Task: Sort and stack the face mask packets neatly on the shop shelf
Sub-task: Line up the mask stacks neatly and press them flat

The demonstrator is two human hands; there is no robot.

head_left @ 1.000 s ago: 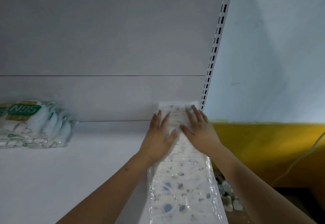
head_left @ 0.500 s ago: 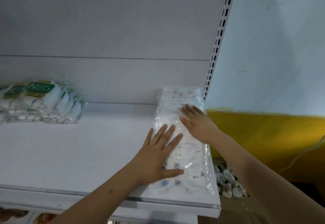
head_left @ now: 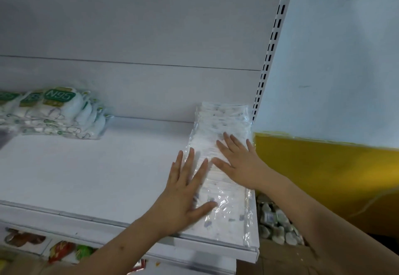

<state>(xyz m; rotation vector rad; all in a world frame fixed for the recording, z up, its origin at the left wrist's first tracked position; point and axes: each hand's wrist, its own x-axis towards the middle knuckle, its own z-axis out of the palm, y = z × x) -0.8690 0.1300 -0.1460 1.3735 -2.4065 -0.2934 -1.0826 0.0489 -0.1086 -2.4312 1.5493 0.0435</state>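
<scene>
Both sets of fingers lie straight and spread, pressing flat and gripping nothing. The left hand [head_left: 185,197] rests partly on the bare shelf [head_left: 86,171] and partly over the left edge of the long clear-wrapped packet of face masks [head_left: 222,166], thumb on the film toward the front. The right hand [head_left: 237,162] lies palm-down on the packet's middle, fingertips pointing to the back.

The packet runs along the shelf's right edge, from the back panel almost to the front lip, its right side near the slotted upright [head_left: 271,50]. It looks light and soft: a row of thin masks under loose, crinkled, glossy film that will likely slide and sag if lifted by one end. Better to push it with flat palms, or lift with a hand under each end. Its print is too blurred to read.

At the shelf's back left corner sits a leaning stack of N95 packets [head_left: 58,112], well apart.
</scene>
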